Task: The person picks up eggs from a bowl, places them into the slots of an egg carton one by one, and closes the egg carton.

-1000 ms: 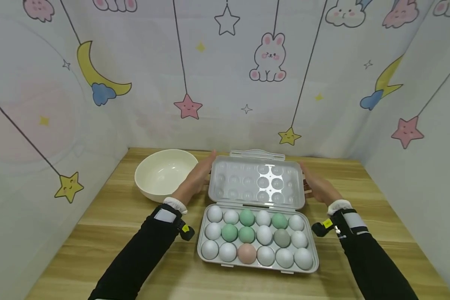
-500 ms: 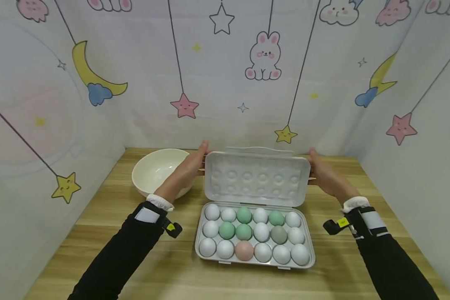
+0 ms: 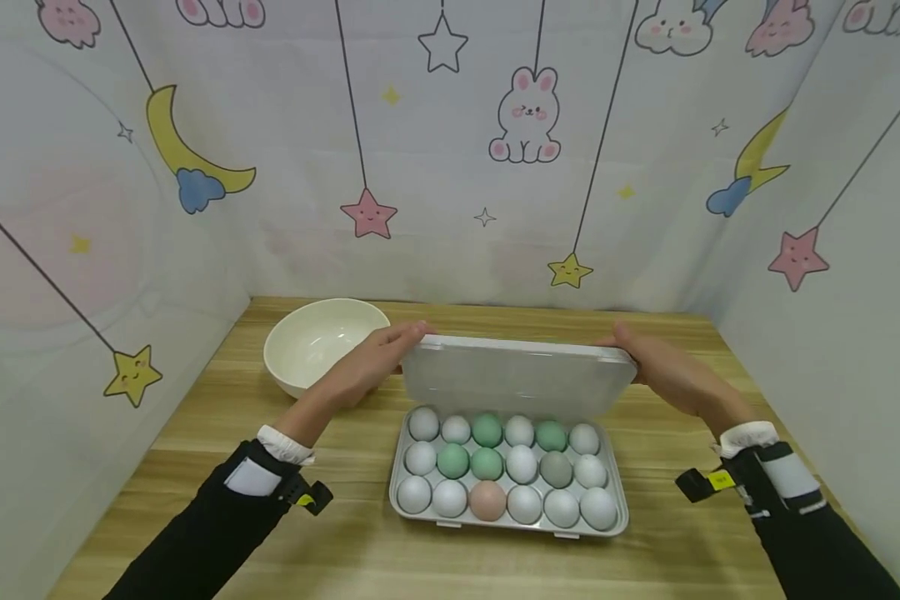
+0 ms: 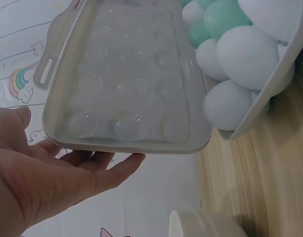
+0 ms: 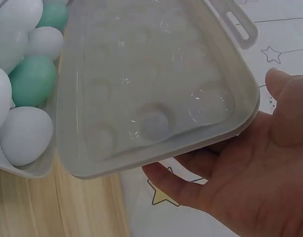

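A grey-white plastic egg box (image 3: 510,527) sits on the wooden table, its three rows filled with mostly white eggs (image 3: 447,498), several green ones (image 3: 487,430), a grey-green one (image 3: 556,470) and a pinkish one (image 3: 487,501). Its lid (image 3: 517,375) stands steeply raised at the back, inner side toward me. My left hand (image 3: 371,358) holds the lid's left corner, thumb near the top edge, fingers behind. At the opposite corner, my right hand (image 3: 671,371) holds it the same way. Fingers (image 4: 119,173) reach behind the lid's end in the left wrist view.
A cream bowl (image 3: 322,342) stands at the table's back left, just beyond my left hand. White fabric walls (image 3: 450,242) printed with cartoon stars and rabbits close in the back and both sides. The table's bare wood (image 3: 390,567) runs in front of the egg box.
The lid has swung up from lying back and now tips forward over the eggs. Both hands have moved with it, and their forearms have spread outward. The egg box and bowl stay in place.
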